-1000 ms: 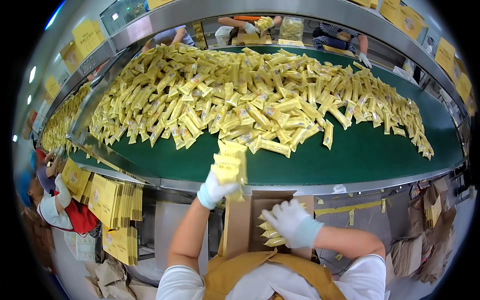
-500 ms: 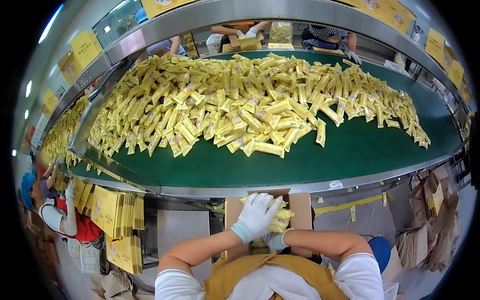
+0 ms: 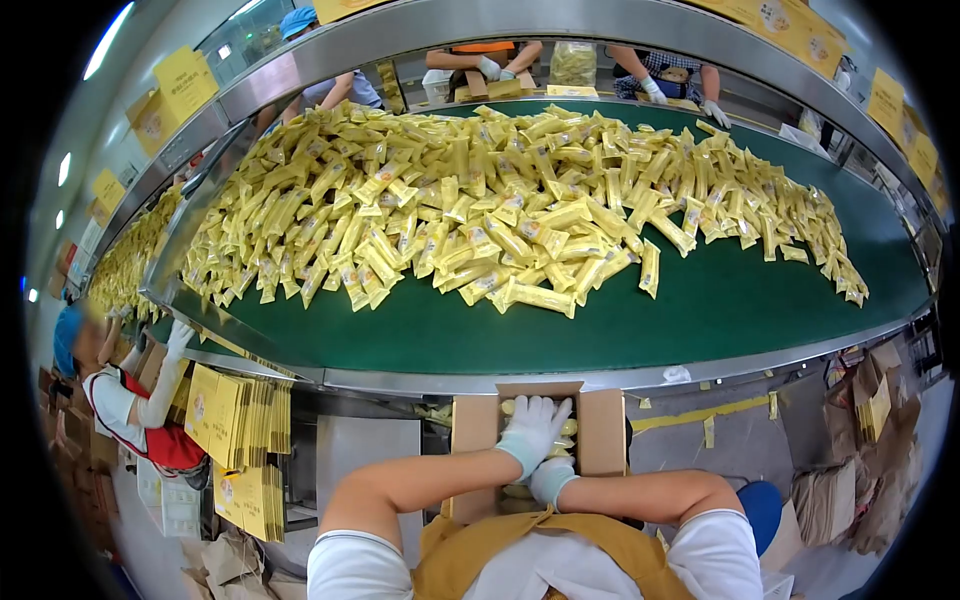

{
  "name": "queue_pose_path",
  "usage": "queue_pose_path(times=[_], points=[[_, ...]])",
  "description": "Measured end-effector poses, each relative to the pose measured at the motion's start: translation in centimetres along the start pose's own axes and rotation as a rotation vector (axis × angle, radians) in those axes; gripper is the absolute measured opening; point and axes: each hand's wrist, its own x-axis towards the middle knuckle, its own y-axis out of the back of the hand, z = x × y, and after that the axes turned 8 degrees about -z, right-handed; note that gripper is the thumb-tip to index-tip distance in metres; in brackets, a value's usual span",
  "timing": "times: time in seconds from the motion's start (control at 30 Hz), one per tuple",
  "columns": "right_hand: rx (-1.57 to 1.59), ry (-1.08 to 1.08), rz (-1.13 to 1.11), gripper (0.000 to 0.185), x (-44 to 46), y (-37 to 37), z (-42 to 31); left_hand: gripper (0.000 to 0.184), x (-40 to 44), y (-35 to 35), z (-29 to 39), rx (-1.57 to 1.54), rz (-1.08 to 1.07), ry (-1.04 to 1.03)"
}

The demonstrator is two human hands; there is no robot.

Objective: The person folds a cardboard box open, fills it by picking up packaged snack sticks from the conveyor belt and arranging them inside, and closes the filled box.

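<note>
An open cardboard box (image 3: 475, 425) stands against my body, its flaps folded outward. Yellow wrapped snack packets (image 3: 569, 428) lie inside it. My left hand (image 3: 533, 430), in a white glove, rests on these packets with its fingers stretched out over them. Just below and to its right, my right hand (image 3: 552, 482), also gloved, is down in the box, close to the left wrist. Its fingers are largely hidden, so their grip does not show. Beyond the box, a large heap of the same snack packets (image 3: 450, 215) covers much of a green conveyor belt (image 3: 400, 335).
A metal rail (image 3: 450, 380) edges the belt in front of the box. Stacked yellow cartons (image 3: 215, 415) stand at left, near a co-worker in a red apron (image 3: 180, 450). Other people work across the belt. Brown paper sacks (image 3: 825, 500) and a blue stool (image 3: 760, 515) are at right.
Both my hands have gone lower into the box with the packets, and my left fingers have straightened. The co-worker at left has raised an arm; a person across the belt shows both hands.
</note>
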Motion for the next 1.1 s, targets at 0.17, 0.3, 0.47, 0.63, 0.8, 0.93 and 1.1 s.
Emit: queue_pose_path(times=[0.17, 0.3, 0.47, 0.63, 0.8, 0.93, 1.1], points=[[-0.215, 0.095, -0.098, 0.042, 1.1, 0.9, -0.1, 0.085, 2.7, -0.6, -0.6, -0.116, -0.286, -0.061], [-0.163, 0.306, -0.194, 0.042, -3.8, 5.4, 2.8, 0.105, 2.9, 0.6, -3.1, -0.203, -0.489, -0.279], [0.673, 0.867, 0.078, 0.044, -9.5, 10.9, 12.7, 0.059, 0.1, 10.1, -10.7, -0.801, -0.662, -0.652], [0.703, 0.328, 0.887, 0.042, -4.8, 17.3, 21.3, 0.049, 3.6, 10.0, -19.1, -0.957, 0.056, -0.102], [0.414, -0.266, 0.882, 0.070, 5.0, 23.0, 25.6, 0.103, 12.1, 7.3, -21.6, -0.528, 0.061, 0.626], [0.521, -0.466, 0.767, 0.078, 6.8, 25.9, 24.1, 0.105, 14.4, 6.4, -22.4, -0.520, 0.124, 0.716], [0.441, -0.386, 0.968, 0.073, 8.1, 21.6, 24.1, 0.077, 12.9, 3.3, -22.4, -0.330, 0.227, 0.586]])
